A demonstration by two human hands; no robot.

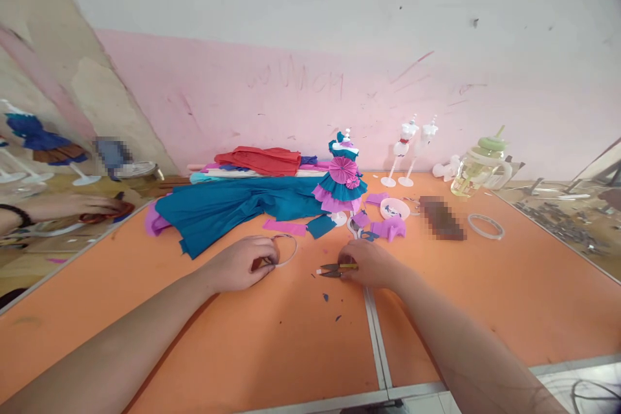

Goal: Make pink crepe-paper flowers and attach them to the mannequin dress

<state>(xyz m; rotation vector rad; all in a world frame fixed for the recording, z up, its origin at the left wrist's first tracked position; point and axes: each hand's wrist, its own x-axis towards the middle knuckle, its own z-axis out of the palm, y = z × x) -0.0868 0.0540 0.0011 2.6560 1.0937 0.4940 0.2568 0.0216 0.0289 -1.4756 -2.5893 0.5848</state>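
My left hand [247, 263] is closed at the left end of a thin white ring or loop [292, 253], fingers pinched on it. My right hand [369, 264] holds small snips [334, 270], their two blades parted and pointing left, with a tiny white piece by the tips. Behind my hands stands a small mannequin in a teal and purple ruffled dress [344, 174] with a pleated rosette. Purple and teal scraps [286, 227] lie before it, and a white bowl [394, 209] is to its right. Small dark bits dot the orange table [310, 343].
Teal cloth [242, 204] and a red folded pile [259, 160] lie at the back left. Toward the right are two bare mannequins [403, 149], a blurred dark object [441, 218], a tape roll [486, 226] and a green-lidded jug [480, 168]. Another person's hand [99, 206] shows at far left.
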